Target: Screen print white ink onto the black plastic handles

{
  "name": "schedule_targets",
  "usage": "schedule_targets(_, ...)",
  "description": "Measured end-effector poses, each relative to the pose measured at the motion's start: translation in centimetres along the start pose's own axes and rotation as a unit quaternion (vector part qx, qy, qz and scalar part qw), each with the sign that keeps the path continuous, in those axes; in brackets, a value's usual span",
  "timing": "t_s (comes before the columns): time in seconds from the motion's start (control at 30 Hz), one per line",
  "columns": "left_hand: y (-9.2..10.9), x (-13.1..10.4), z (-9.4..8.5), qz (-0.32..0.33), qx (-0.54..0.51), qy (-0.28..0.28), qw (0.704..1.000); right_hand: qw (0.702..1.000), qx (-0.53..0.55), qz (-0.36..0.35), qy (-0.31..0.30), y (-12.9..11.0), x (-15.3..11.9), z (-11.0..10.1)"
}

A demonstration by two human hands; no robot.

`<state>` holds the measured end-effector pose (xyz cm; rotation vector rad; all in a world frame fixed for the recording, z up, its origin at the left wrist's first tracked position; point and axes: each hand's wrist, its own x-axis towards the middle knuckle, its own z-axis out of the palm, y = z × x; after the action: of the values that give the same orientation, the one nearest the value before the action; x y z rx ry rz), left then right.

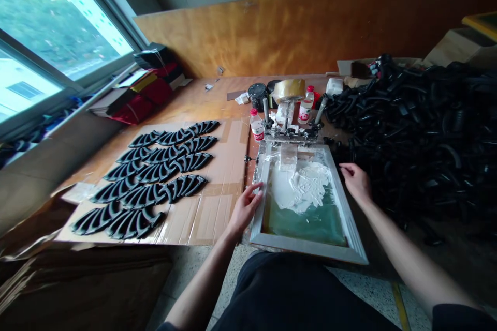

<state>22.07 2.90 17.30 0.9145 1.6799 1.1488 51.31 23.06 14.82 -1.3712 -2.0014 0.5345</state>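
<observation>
A silver-framed screen (pixel 356 240) with a green mesh lies in front of me. Thick white paste (pixel 306 186) covers its upper part, where a pale squeegee-like block (pixel 288 158) rests. My left hand (pixel 247 208) is at the frame's left side, fingers loosely bent and apart, holding nothing visible. Beyond the right side, my right hand (pixel 356 181) hovers near black parts, its fingers slightly curled and no object visible in it. A metal clamp fixture (pixel 293 134) stands at the screen's far end. Whether either hand touches the frame is hard to tell.
Ribbed black curved pieces (pixel 147 191) lie in rows on cardboard (pixel 225 207) at left. A large heap of black parts (pixel 435 134) fills the right. Behind the screen stand two bottles (pixel 257 125), tape (pixel 289 90) and a dark jar (pixel 257 96). Red boxes (pixel 135 103) sit by the window.
</observation>
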Motion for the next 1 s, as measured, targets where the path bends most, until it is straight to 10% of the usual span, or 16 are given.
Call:
schedule_targets(0.13,-4.3,1.1,0.9,-0.022,0.122,0.004,0.992,0.989,-0.042,-0.143,0.001,-5.7,3.3,1.6)
schedule_targets(0.3,-5.1,1.9,1.2,-0.027,0.157,-0.002,0.987,0.953,-0.131,-0.198,-0.189,-11.6,2.6,5.5)
schedule_targets(0.57,-5.4,1.7,1.2,-0.039,0.147,0.017,0.988,0.846,-0.059,-0.395,-0.353,-9.1,-2.9,2.3)
schedule_targets(0.77,-5.2,1.8,1.1,-0.047,0.135,0.018,0.99,0.905,-0.048,-0.326,-0.271,-9.6,-3.0,3.5)
schedule_targets(1.0,-4.5,1.6,1.0,-0.055,0.101,0.013,0.993,0.908,-0.048,-0.303,-0.284,-9.9,-2.9,3.6)
